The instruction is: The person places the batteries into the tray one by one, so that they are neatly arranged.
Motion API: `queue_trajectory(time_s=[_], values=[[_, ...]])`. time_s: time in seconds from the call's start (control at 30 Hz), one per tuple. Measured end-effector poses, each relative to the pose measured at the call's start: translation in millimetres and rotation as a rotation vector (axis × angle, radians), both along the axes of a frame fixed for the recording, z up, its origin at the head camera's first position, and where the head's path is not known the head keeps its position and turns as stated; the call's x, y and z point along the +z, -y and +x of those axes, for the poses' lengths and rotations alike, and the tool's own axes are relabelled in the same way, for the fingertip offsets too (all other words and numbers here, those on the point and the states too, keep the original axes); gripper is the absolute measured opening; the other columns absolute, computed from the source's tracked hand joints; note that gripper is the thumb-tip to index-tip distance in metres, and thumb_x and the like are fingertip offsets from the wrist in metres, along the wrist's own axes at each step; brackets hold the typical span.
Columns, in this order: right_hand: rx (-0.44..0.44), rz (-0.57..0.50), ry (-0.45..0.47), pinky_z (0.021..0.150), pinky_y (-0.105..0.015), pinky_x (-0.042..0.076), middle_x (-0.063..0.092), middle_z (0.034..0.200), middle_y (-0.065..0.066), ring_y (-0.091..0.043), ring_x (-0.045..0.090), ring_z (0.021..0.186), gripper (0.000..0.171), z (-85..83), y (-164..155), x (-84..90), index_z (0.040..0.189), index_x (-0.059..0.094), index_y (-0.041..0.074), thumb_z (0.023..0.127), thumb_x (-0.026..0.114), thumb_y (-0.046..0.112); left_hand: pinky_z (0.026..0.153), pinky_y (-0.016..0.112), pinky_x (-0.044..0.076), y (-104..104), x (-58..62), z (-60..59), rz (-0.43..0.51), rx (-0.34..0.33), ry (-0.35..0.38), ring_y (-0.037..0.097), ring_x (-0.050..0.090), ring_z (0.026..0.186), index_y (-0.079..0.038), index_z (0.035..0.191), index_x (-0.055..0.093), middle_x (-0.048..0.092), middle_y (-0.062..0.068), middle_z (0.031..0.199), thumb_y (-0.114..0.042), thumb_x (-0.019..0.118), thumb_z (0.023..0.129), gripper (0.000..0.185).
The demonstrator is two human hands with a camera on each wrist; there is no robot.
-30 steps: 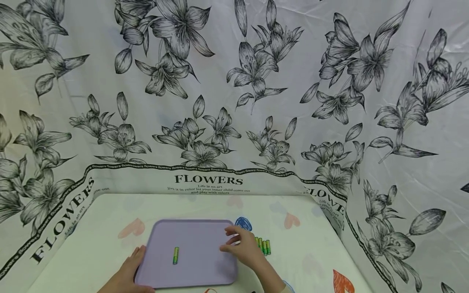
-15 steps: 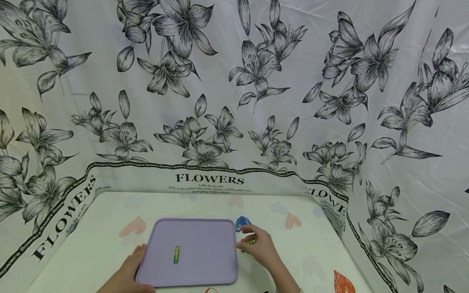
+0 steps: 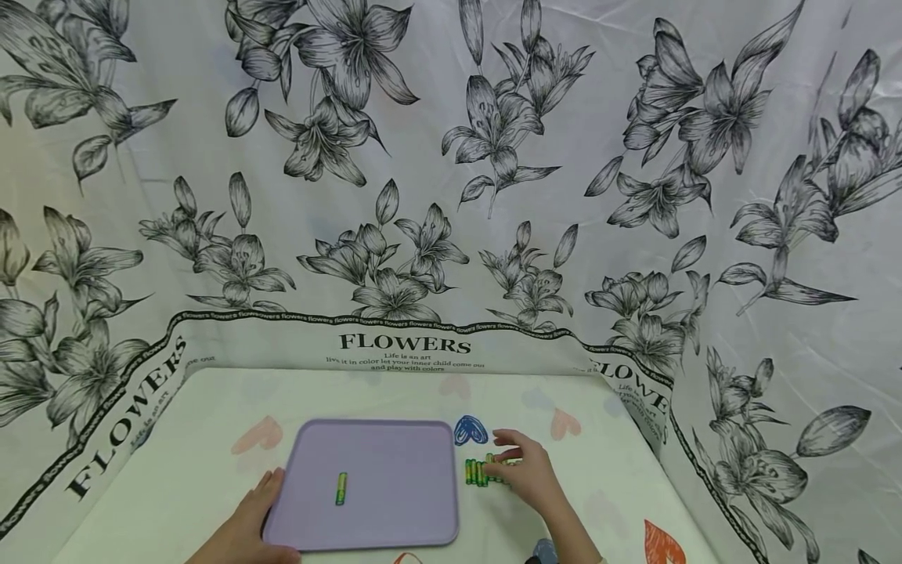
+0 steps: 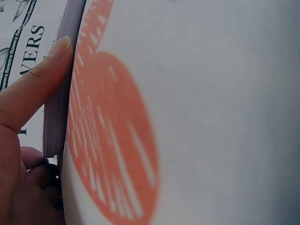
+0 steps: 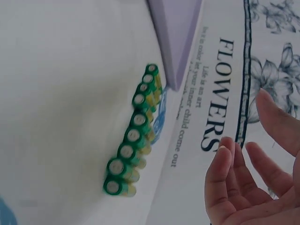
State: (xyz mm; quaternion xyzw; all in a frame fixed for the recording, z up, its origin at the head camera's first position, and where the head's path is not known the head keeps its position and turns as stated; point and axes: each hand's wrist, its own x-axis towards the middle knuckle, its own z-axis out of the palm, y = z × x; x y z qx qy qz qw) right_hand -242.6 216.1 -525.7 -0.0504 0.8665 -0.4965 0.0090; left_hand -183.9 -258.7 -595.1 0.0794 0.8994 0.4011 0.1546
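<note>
Selecting, it seems, from the batteries (image 5: 133, 135): your right hand (image 3: 528, 471), fingers parted, empty; left hand (image 3: 247, 521), fingers laid along tray (image 3: 395, 486); next, likely, a one-battery pinch.

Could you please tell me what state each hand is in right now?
Left hand: holding the purple tray by its near corner.
Right hand: open and empty, near the batteries.

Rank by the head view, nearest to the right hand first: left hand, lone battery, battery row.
1. Battery row: right of the tray.
2. Lone battery: on the tray.
3. Left hand: at the tray's left edge.
</note>
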Motion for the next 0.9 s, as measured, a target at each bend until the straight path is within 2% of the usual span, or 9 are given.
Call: queue_trajectory(time_s=[0.3,0.53,0.6,0.67,0.77,0.83,0.9], values=[[-0.042,0.050,0.036,0.074,-0.034,0.056,0.067,0.126,-0.018,-0.021,0.066,0.099,0.060,-4.1,-23.9,-7.5,0.131,0.065,0.010,0.076,0.088,0.013,0.110,0.076,0.004,-0.1,-0.3,0.4,0.000,-0.003,-0.021,0.062,0.000,0.146,0.009,0.157,0.001,0.000,0.036,0.163,-0.039,0.088,0.074,0.129],[-0.059,0.069,0.057,0.076,-0.036,0.057,0.067,0.127,-0.019,-0.024,0.066,0.101,0.065,-6.1,-34.7,-12.9,0.134,0.062,0.005,0.075,0.089,0.014,0.111,0.075,0.003,0.2,-1.7,2.1,0.010,0.014,-0.036,0.061,0.000,0.147,0.010,0.157,0.003,0.001,0.036,0.163,-0.036,0.091,0.071,0.131],[-0.052,0.074,0.060,0.076,-0.036,0.057,0.066,0.127,-0.020,-0.026,0.066,0.102,0.065,-6.9,-38.9,-15.6,0.134,0.062,0.004,0.075,0.088,0.012,0.113,0.069,-0.004,0.2,-2.4,2.5,0.037,0.023,-0.018,0.059,-0.003,0.148,0.009,0.157,0.002,-0.001,0.035,0.163,-0.034,0.091,0.070,0.132],[-0.047,0.089,0.068,0.077,-0.038,0.057,0.066,0.128,-0.021,-0.027,0.066,0.103,0.066,-7.8,-43.8,-19.1,0.134,0.062,0.003,0.073,0.089,0.010,0.118,0.047,-0.012,-0.1,-2.7,2.4,0.048,0.025,-0.012,0.058,-0.006,0.149,0.008,0.158,0.001,-0.002,0.034,0.164,-0.034,0.092,0.070,0.133],[-0.039,0.128,0.091,0.078,-0.040,0.057,0.065,0.130,-0.021,-0.029,0.065,0.106,0.071,-8.7,-50.7,-24.8,0.134,0.062,0.004,0.069,0.091,0.008,0.118,0.046,-0.010,-1.1,-1.8,2.2,0.039,0.011,-0.046,0.058,-0.004,0.148,0.008,0.158,0.004,0.001,0.034,0.164,-0.036,0.091,0.071,0.131],[-0.025,0.156,0.112,0.080,-0.043,0.056,0.063,0.132,-0.020,-0.030,0.064,0.108,0.075,-9.8,-53.8,-29.3,0.135,0.062,0.005,0.067,0.093,0.007,0.121,0.052,-0.003,-1.1,-1.3,2.6,0.013,0.002,-0.084,0.060,0.001,0.147,0.010,0.157,0.006,0.004,0.036,0.163,-0.039,0.091,0.071,0.130],[0.009,0.182,0.124,0.082,-0.046,0.056,0.062,0.133,-0.020,-0.031,0.064,0.108,0.077,-11.4,-55.2,-33.6,0.136,0.061,0.006,0.065,0.093,0.006,0.123,0.049,0.000,0.0,-1.2,3.1,0.007,0.002,-0.097,0.061,0.002,0.147,0.011,0.157,0.007,0.005,0.037,0.162,-0.039,0.090,0.072,0.129]])
